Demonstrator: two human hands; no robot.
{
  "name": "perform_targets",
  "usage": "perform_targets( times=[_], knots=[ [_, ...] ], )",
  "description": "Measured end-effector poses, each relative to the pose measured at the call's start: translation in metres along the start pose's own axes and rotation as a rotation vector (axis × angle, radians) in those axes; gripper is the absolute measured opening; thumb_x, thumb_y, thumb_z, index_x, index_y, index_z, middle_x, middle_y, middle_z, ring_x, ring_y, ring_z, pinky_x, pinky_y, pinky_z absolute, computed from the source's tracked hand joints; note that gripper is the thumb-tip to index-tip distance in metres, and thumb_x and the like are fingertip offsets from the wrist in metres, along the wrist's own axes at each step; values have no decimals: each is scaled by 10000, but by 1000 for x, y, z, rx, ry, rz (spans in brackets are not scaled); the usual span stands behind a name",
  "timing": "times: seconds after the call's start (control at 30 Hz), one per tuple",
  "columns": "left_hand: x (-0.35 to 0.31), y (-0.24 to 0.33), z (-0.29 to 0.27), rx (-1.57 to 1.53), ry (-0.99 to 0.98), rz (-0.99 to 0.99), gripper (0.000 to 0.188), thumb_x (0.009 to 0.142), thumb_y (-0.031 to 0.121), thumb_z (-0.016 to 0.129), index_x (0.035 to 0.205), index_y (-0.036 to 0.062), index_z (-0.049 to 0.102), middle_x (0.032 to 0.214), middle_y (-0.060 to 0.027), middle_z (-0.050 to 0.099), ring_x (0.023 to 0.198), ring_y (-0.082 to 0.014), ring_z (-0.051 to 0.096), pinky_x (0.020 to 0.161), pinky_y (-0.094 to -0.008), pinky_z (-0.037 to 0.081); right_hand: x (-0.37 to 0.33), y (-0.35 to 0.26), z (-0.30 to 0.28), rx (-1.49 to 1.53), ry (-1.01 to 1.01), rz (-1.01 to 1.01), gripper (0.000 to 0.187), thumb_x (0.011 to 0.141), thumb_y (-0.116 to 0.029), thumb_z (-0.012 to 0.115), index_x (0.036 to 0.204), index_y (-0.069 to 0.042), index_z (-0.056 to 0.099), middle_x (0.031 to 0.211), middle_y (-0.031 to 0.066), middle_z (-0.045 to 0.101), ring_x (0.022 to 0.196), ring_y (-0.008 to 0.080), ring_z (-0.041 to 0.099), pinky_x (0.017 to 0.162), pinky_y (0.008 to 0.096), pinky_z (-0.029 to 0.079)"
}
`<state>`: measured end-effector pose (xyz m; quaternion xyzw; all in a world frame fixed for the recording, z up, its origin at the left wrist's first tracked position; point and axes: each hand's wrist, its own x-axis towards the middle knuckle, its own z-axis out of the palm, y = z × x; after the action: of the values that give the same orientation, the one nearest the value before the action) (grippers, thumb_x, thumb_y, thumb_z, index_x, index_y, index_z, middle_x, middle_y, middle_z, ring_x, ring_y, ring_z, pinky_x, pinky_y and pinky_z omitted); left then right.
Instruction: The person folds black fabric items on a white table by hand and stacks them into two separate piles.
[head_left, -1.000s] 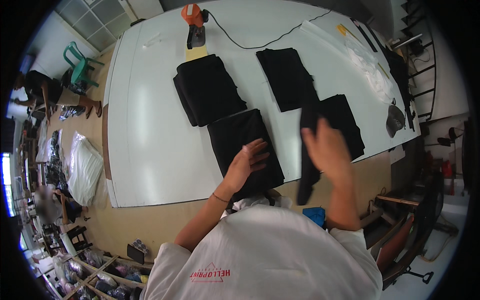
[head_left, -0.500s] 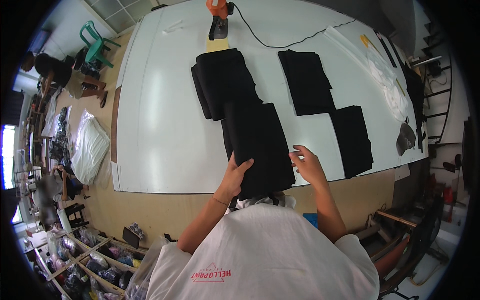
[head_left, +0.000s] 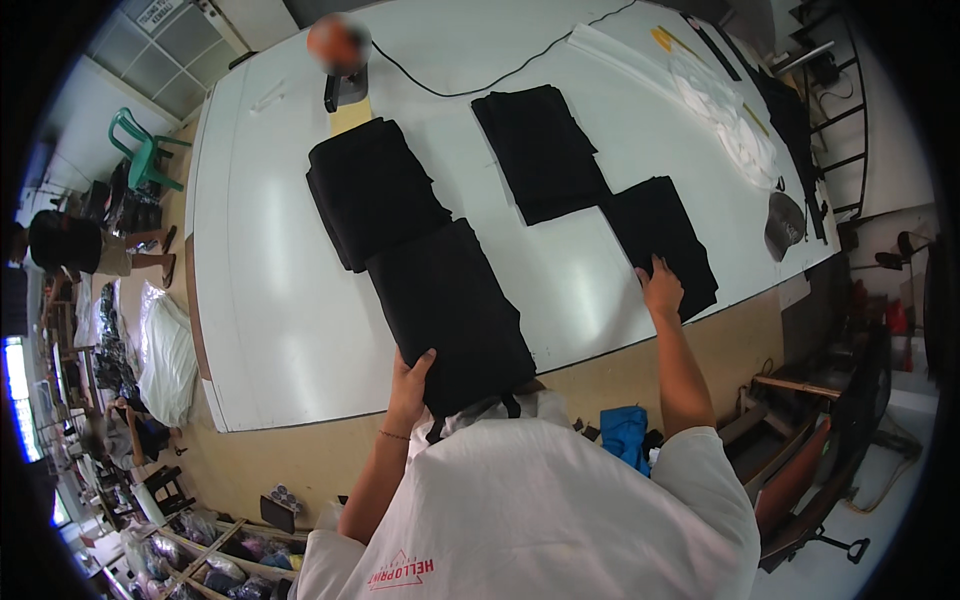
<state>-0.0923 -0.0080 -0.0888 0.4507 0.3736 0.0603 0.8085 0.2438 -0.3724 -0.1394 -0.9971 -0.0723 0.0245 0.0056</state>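
Observation:
Two stacks of folded black cloth lie overlapping on the white table. My left hand [head_left: 408, 390] grips the left edge of the near stack [head_left: 450, 310], thumb on top and fingers hidden underneath. The far stack [head_left: 370, 190] lies just beyond it. To the right are two thinner folded black cloths, meeting at a corner. My right hand [head_left: 662, 290] is at the left edge of the nearer thin cloth [head_left: 670, 230], its fingertips closed on that edge. The farther thin cloth [head_left: 540, 150] lies untouched by either hand.
A corded orange-and-grey tool [head_left: 345, 85] stands at the far side of the white table [head_left: 270, 330]. Crumpled white plastic [head_left: 735, 135] and a grey cap [head_left: 785, 225] lie at the right. A green chair [head_left: 145, 150] and other people are off to the left.
My right hand has gone from beside the near stack over to the nearer thin cloth at the right. My left hand keeps its hold. The whole view has shifted and turned.

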Motion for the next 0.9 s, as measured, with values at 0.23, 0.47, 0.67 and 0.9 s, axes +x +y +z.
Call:
perform_targets(
  times=[0.23,0.47,0.67,0.9],
  knots=[
    [-7,4,4,132,35,95,515,945,144,629,1385,2,401,1273,-135,556,1170,-217,550,999,-338,464,17,22,-19,61,-9,40,280,988,-338,545,1150,-142,660,1103,118,706,963,376,676,814,475,552],
    [-20,16,8,163,-30,49,568,952,120,616,1422,-16,326,1287,-149,533,1199,-226,527,1037,-327,434,0,4,0,11,109,-143,321,944,-344,621,1113,-73,652,1107,128,704,940,385,681,799,476,552],
    [-29,10,1,277,1,53,629,943,110,618,1456,-19,279,1312,-177,510,1245,-238,490,1052,-347,416,16,14,-11,174,77,-3,287,988,-356,550,1086,-101,638,979,166,708,921,417,667,757,506,539],
    [-26,49,53,901,127,721,397,946,57,555,1327,-31,488,1268,-173,572,1112,-262,587,929,-358,482,44,62,-84,207,291,-42,288,1038,-340,455,1076,-89,592,902,230,675,860,468,637,699,540,491]
  ],
)
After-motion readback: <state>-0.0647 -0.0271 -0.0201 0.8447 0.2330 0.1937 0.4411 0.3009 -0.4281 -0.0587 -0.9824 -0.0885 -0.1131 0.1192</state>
